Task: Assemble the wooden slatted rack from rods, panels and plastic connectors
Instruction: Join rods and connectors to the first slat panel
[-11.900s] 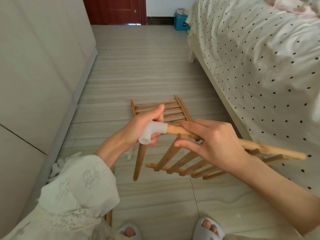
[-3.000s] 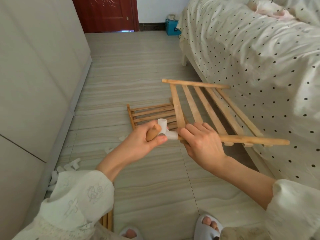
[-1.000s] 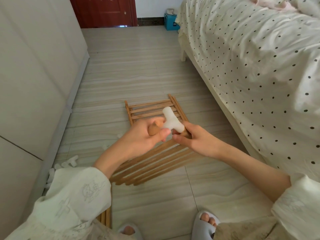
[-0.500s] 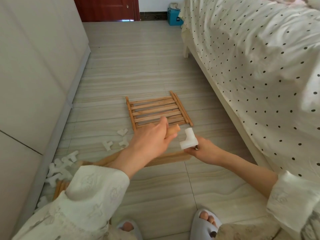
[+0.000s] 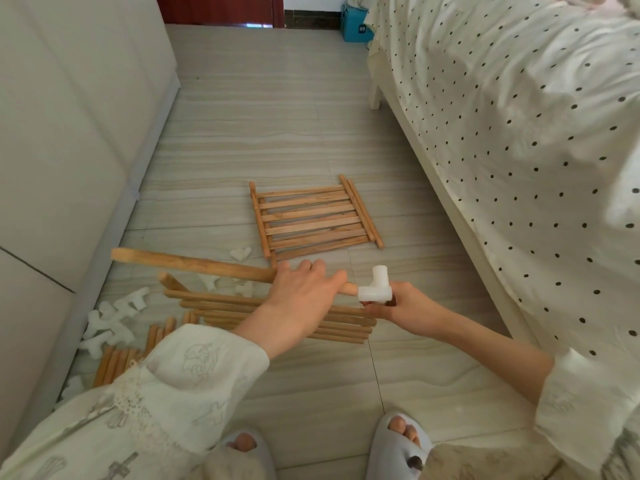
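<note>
Nearest to me, my left hand (image 5: 304, 292) grips a long wooden rod (image 5: 194, 265), and my right hand (image 5: 398, 306) pinches the white plastic connector (image 5: 375, 292) from below. I take this connector as my landmark. The rod end meets its left socket, but I cannot tell if it is already pushed in. Half a second ago the connector was apart from the rod, and a second ago it was pulled off the panel's rail. So I judge this step is to join the connector to the new rod, and the rack is far from finished.

Just below and behind the connector, one slatted panel (image 5: 277, 317) lies flat on the floor (image 5: 263, 133); three seconds ago I held it up in the air. Left of the connector and lower, near the wall (image 5: 69, 133), lie loose rods (image 5: 117, 362) and a heap of spare white connectors (image 5: 107, 323). Beyond the connector, further from me, lies a second slatted panel (image 5: 311, 216).

The floor is pale striped tile. Right of the connector is a bed with a dotted sheet (image 5: 519, 116). Far beyond are a dark red door (image 5: 221, 8) and a small blue box (image 5: 356, 27).
</note>
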Demonstrator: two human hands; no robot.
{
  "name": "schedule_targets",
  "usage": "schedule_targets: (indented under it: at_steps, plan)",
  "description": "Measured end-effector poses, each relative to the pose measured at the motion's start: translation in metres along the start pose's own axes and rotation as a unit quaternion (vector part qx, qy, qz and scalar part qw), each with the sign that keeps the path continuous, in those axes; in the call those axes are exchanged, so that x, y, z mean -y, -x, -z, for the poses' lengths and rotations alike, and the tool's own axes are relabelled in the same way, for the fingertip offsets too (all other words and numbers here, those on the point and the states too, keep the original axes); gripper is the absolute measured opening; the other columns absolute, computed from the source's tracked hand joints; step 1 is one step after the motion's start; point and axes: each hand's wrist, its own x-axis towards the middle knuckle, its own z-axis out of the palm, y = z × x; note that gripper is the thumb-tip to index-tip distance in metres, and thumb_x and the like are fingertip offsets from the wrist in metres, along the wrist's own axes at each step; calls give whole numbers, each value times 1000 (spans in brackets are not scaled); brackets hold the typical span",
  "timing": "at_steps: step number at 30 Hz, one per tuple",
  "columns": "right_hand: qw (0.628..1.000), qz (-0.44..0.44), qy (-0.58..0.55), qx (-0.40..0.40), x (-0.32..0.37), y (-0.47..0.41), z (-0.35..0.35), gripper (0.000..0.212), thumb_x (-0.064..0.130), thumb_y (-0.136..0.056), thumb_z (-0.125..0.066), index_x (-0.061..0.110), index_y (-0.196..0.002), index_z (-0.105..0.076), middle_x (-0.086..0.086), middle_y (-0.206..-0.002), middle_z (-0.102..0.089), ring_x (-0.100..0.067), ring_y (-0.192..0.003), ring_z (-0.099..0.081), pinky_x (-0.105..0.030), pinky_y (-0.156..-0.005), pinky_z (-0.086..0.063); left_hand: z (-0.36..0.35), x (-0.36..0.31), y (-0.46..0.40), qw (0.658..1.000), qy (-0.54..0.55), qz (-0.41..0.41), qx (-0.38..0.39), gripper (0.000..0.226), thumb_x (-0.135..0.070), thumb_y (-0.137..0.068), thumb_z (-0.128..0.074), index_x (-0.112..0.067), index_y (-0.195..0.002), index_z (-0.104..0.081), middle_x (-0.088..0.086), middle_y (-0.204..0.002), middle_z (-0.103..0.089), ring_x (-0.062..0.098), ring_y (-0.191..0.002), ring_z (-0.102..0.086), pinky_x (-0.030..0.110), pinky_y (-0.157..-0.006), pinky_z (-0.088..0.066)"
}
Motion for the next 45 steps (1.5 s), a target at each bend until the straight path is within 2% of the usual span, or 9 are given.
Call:
schedule_targets:
  at_steps: [3,8,19,24,29,32,38,41,45]
  plan:
    - [1000,-2,-15,2,-1,2,1,17,16,-91,-61,20,-76,-54,7,-72,-52,-2,-62,-46,-7,-55,-36,-7,2,2,999,38,-27,-12,34,-1,-94,-40,-22,-120,-37,4,-104,-44,25,-104,-44,36,-76,-27]
    - [999,-5,-40,9,-3,4,3,7,15,-90,-61,7,-90,-61,2,-78,-56,-7,-71,-52,-13,-65,-41,-6,0,2,997,45,-46,-32,34,-1,-93,-42,-21,-120,-40,1,-102,-44,22,-104,-42,34,-82,-29]
    - [998,-18,-59,8,-2,5,2,20,13,-90,-61,17,-73,-51,5,-68,-50,-2,-59,-45,-8,-57,-37,-12,-6,-1,995,98,-18,-13,27,-4,-94,-44,-16,-118,-45,3,-112,-50,21,-105,-44,33,-87,-31]
    - [995,-37,-94,20,-3,7,2,22,15,-89,-62,-6,-96,-59,-9,-81,-56,-19,-76,-52,-43,-83,-50,-8,-12,3,974,225,19,7,29,-11,-97,-46,-15,-125,-39,2,-115,-49,16,-93,-41,27,-82,-30]
    - [991,-38,-132,7,1,15,3,25,9,-90,-60,-11,-105,-59,-31,-100,-60,-22,-85,-55,-48,-95,-46,1,-17,3,969,243,25,-37,38,-7,-95,-49,-17,-127,-31,-1,-92,-46,18,-88,-45,27,-74,-32]
    - [989,-39,-145,-9,2,20,3,20,8,-90,-61,-8,-102,-61,-31,-112,-58,-33,-95,-62,-50,-94,-45,3,-20,2,973,221,12,-64,45,-3,-93,-50,-17,-129,-27,-1,-89,-51,19,-89,-48,29,-72,-34]
    - [994,-8,-106,-22,11,17,18,20,13,-89,-62,-4,-99,-64,-16,-82,-60,-20,-78,-51,-54,-92,-45,15,-1,-4,961,276,3,-31,33,-20,-93,-56,-28,-118,-37,-1,-110,-56,17,-98,-55,39,-85,-49]
    - [990,-8,-134,-45,17,16,32,19,12,-89,-62,-1,-104,-64,-23,-95,-64,-18,-84,-56,-45,-90,-49,22,12,0,971,225,-8,-85,28,-27,-93,-56,-26,-119,-45,-5,-114,-56,12,-99,-54,27,-83,-44]
    - [985,-15,-167,-40,14,21,53,20,13,-92,-57,6,-110,-62,-1,-106,-70,-6,-95,-63,-26,-81,-54,25,41,11,978,94,-2,-188,33,-39,-92,-52,-23,-120,-49,-7,-119,-58,10,-103,-56,23,-87,-37]
